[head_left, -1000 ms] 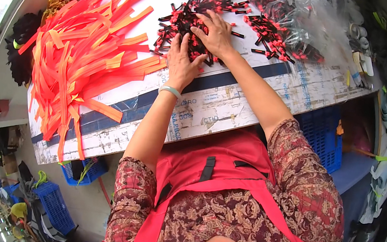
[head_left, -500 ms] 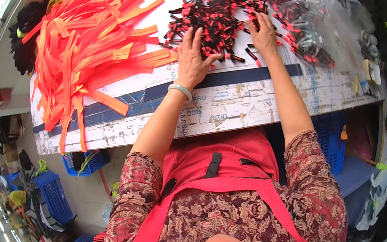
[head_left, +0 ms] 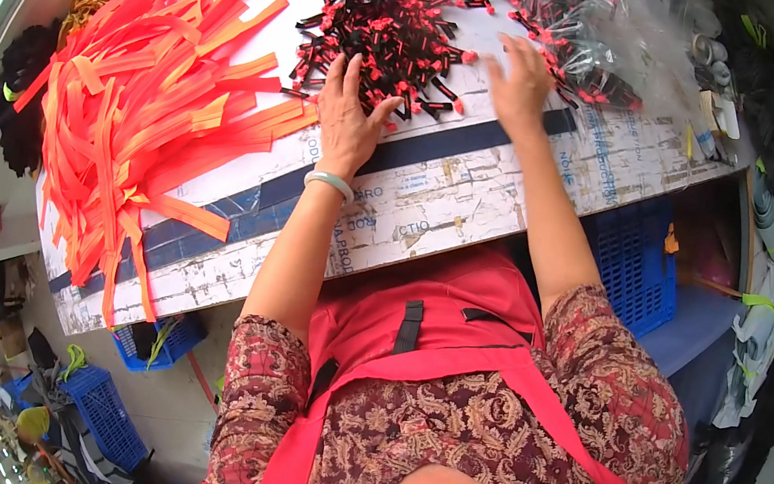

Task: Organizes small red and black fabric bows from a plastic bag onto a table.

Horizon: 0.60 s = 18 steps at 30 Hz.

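left hand (head_left: 351,120) lies flat and spread, gripping nothing, on the near edge of the black-and-red clip pile (head_left: 390,30), which sits just beyond its fingertips, while the right hand (head_left: 521,86), open and empty too, hovers at the pile's right flank on the worktable (head_left: 434,199).

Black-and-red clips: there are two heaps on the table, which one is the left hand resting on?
The loose heap spread bare on the white tabletop. The left hand lies on its near edge. The other heap sits inside a clear plastic bag, beyond the right hand.
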Each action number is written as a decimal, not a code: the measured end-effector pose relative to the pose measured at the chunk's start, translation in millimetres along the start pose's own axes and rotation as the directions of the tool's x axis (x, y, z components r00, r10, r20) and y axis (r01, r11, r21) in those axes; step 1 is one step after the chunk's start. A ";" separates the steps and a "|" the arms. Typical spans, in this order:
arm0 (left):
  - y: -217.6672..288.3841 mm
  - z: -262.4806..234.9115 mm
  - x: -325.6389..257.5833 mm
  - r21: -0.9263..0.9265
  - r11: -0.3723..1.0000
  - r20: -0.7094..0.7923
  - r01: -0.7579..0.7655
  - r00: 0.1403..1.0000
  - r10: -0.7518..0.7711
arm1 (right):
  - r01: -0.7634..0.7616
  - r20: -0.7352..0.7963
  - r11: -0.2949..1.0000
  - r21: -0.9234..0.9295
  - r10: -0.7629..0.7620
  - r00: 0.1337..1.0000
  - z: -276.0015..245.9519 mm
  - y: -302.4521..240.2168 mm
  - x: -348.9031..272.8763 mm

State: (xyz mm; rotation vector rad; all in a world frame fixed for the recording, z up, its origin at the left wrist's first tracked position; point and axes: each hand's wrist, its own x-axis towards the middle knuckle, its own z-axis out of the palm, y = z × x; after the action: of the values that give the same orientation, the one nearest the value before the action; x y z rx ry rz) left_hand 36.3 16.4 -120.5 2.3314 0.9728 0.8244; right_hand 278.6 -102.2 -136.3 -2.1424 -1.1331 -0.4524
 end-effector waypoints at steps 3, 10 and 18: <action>8.7 4.0 4.0 0.031 0.999 -0.007 -0.021 1.000 0.021 | -0.023 -0.073 0.985 -0.172 0.011 0.997 -17.7 42.7 -12.0; -0.5 2.5 -1.9 -0.012 1.000 -0.002 -0.007 1.000 0.007 | 0.144 0.108 0.908 0.394 -0.201 0.974 7.1 -26.5 -3.0; 1.4 6.5 3.6 -0.055 0.998 -0.041 -0.004 0.999 0.002 | 0.023 -0.065 0.977 -0.214 -0.038 0.997 21.9 36.4 27.5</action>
State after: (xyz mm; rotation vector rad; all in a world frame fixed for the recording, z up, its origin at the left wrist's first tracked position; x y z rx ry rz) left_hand 43.4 17.0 -123.0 2.2777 0.9521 0.8924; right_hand 324.1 -85.3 -150.7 -2.2755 -1.1237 -0.6834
